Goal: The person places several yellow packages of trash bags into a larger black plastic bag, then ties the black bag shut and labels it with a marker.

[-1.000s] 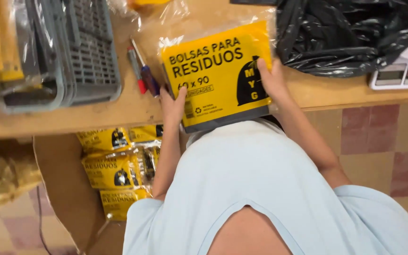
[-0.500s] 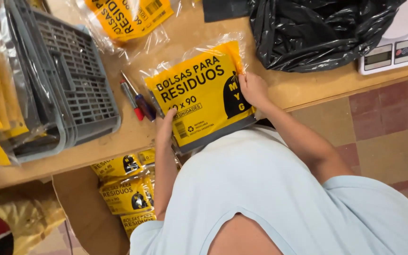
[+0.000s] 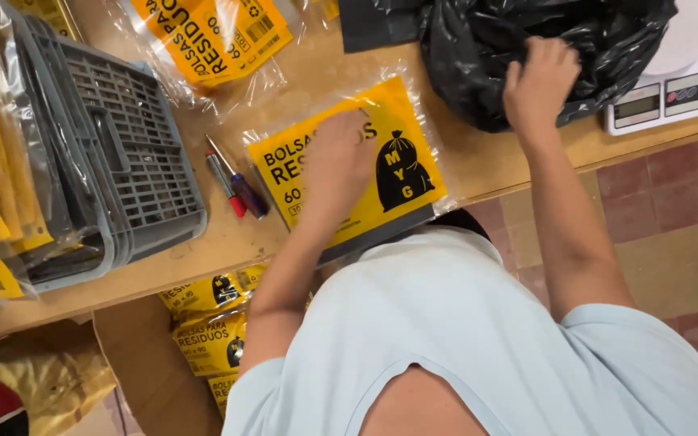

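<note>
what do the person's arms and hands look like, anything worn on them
Both arms are bare from the short sleeves of a pale blue T-shirt down. The left hand and right hand wear no gloves; no watch, ring or bracelet shows.

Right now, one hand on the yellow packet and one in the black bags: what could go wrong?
1. The yellow packet overhangs the table edge; only the left hand pins it, so it may slide off if released.
2. The right hand grips the black bag pile, which touches the scale; a hard tug could nudge it.
3. The pens lie close by and could get swept.
</note>
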